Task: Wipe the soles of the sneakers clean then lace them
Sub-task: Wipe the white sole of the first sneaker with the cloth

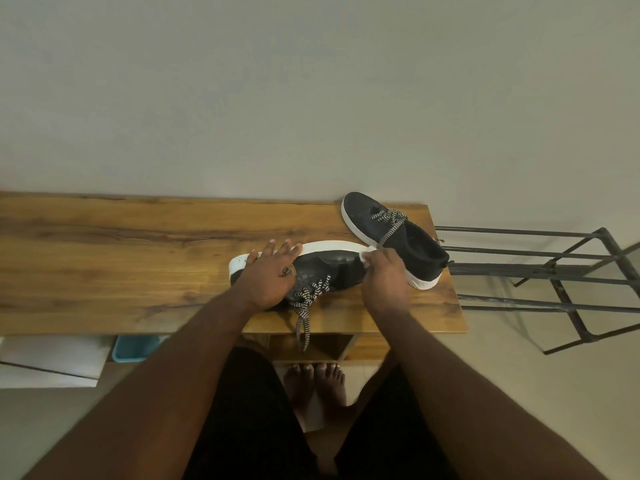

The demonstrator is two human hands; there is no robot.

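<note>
A black sneaker [332,268] with a white sole lies on its side on the wooden table [121,265], its sole edge facing the wall. My left hand [270,275] presses on its toe end with fingers spread over the sole. My right hand [384,275] pinches a small white wipe [367,253] against the sole near the heel. Black-and-white laces [304,306] hang loose over the table's front edge. The second black sneaker [391,237] stands upright at the back right corner, its laces loose.
A black metal rack [540,271] stands to the right of the table. A blue tub [135,348] and white boards [52,362] lie on the floor at the lower left. A wall runs behind the table. My bare feet [315,382] are under its front edge.
</note>
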